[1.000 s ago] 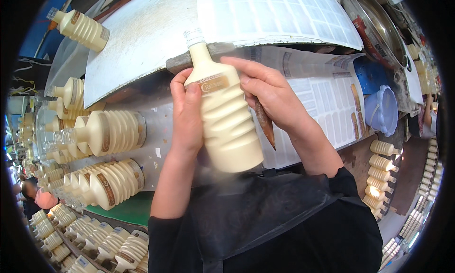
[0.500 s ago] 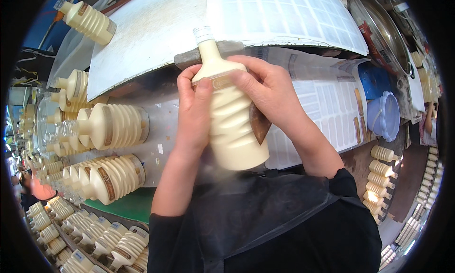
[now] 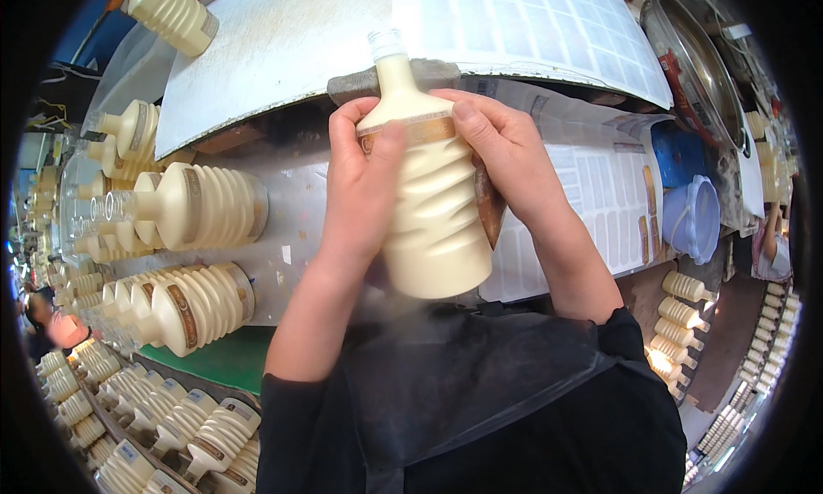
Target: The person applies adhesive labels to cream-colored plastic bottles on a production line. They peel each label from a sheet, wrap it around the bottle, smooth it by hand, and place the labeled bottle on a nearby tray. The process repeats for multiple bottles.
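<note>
Both my hands, left and right, grasp the bottle, fingers pressing its band label; label looks nearly seated; finished bottles lie left.

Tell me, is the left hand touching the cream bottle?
Touching. The head view shows the left hand wrapped round the ribbed cream bottle, its thumb pressed on the gold band near the shoulder. The right hand holds the other side.

bottling workshop | rows of cream ribbed bottles | worktable
</note>
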A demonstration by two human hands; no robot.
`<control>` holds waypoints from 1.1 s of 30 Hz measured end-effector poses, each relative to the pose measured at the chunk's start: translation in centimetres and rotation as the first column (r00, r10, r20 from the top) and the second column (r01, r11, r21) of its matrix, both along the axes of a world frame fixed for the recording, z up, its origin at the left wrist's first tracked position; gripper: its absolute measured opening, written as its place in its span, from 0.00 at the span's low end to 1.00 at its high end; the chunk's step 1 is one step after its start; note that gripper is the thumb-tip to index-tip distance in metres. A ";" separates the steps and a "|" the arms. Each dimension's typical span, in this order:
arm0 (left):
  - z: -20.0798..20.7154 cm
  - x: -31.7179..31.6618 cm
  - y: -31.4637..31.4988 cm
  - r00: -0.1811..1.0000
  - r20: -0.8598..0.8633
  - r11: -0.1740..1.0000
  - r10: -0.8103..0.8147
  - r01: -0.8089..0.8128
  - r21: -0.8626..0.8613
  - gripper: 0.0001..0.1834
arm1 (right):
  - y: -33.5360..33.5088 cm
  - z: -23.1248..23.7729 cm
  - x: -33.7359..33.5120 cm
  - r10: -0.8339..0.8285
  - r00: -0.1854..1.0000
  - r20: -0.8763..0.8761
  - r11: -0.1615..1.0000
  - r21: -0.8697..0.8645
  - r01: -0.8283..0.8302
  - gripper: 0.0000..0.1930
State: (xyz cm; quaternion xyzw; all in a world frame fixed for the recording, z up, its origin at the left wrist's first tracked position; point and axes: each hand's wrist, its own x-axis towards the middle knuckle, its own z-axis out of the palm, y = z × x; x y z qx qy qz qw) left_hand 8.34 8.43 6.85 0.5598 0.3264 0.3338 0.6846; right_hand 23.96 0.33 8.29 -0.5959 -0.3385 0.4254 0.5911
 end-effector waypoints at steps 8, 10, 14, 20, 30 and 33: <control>-0.1 0.0 0.3 0.998 -0.052 0.997 0.021 -0.017 0.076 0.28 | 0.2 -0.1 -0.5 -0.005 0.993 0.121 1.000 -0.029 0.009 0.21; -0.2 0.0 0.3 0.999 -0.046 0.998 0.023 -0.020 0.063 0.28 | 0.2 -0.1 -0.5 -0.006 0.992 0.129 0.999 -0.034 0.010 0.21; -0.3 0.1 0.3 0.997 -0.067 0.998 0.028 -0.024 0.065 0.29 | 0.2 -0.1 -0.4 -0.007 0.992 0.127 0.999 -0.030 0.011 0.21; -0.1 0.2 0.2 0.996 -0.079 0.998 0.037 -0.033 0.051 0.31 | 0.1 -0.3 -0.4 -0.008 0.992 0.126 1.000 -0.018 0.011 0.21; 0.0 0.2 0.2 0.993 -0.111 0.995 0.048 -0.037 0.094 0.32 | 0.2 -0.4 -0.3 -0.008 0.989 0.146 1.000 -0.011 0.010 0.21; -0.1 0.2 0.3 0.993 -0.106 0.994 0.050 -0.039 0.097 0.33 | 0.2 -0.4 -0.3 -0.008 0.989 0.146 1.000 -0.007 0.009 0.21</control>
